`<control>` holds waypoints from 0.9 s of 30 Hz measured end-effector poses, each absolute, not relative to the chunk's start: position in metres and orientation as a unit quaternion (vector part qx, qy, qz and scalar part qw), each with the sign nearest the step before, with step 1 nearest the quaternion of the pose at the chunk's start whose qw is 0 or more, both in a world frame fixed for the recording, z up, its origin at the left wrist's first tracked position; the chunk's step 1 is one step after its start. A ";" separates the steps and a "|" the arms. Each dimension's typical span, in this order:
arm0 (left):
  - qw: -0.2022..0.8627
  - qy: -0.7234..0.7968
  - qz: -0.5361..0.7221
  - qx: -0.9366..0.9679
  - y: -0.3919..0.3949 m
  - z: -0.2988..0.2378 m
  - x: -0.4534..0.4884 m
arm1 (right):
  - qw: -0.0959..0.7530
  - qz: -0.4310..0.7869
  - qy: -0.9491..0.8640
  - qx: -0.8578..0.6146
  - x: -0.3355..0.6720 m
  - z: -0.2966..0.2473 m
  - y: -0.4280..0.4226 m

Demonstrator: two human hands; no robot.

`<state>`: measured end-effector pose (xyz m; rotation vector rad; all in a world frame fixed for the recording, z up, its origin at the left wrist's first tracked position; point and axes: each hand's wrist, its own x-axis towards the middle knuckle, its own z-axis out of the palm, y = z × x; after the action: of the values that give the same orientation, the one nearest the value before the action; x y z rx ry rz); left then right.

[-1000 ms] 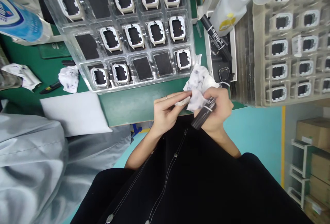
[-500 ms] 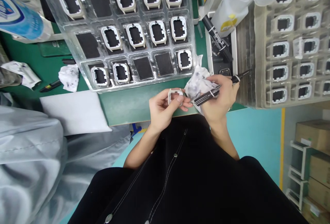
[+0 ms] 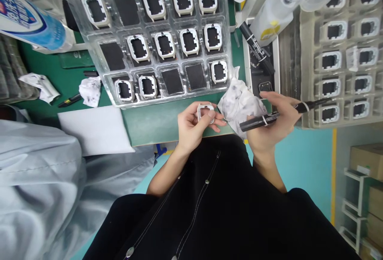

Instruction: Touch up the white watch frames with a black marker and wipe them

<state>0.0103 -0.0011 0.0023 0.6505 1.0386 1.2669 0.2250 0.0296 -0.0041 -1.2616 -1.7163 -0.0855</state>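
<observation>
My left hand (image 3: 193,126) pinches a small white watch-case frame (image 3: 206,113) between thumb and fingers, just over the bench's front edge. In my right hand (image 3: 273,126) lies a black marker pen (image 3: 254,123), its thick end pointing left and a thin dark tip reaching right over the edge of the right tray. Between the hands a crumpled, ink-spotted white cloth (image 3: 239,102) rests on the bench. Beyond my left hand stands a clear plastic tray (image 3: 176,99) whose pockets hold several similar white frames; a few pockets show only dark lining.
A second tray (image 3: 295,68) of frames fills the right side. Near it are another marker (image 3: 253,42) and a white bottle (image 3: 269,22) with an open cap. At left lie a blue pouch (image 3: 32,20), a stained tissue (image 3: 90,91), a white sheet (image 3: 94,130) and a person's grey garment (image 3: 38,180).
My right hand has moved right with the marker, away from the frame and over the cloth's right side. My left hand still holds the frame. The whole view has shifted slightly.
</observation>
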 end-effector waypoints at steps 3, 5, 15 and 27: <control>0.638 0.453 0.553 0.287 -0.001 0.001 0.010 | 0.482 -0.043 -0.691 -0.537 0.226 0.000 0.029; 0.638 0.455 0.550 0.289 -0.001 0.001 0.010 | 0.490 -0.022 -0.695 -0.526 0.225 0.002 0.028; 0.629 0.469 0.547 0.293 0.000 -0.002 0.010 | 0.530 0.212 -0.634 -0.521 0.214 0.027 0.012; 0.628 0.444 0.552 0.323 0.003 0.003 0.016 | 0.566 0.185 -0.693 -0.407 0.194 0.035 0.010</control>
<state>0.0162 0.0028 0.0026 0.7406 1.0176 1.2648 0.1943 0.0099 0.0350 -0.9563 -1.6282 0.4340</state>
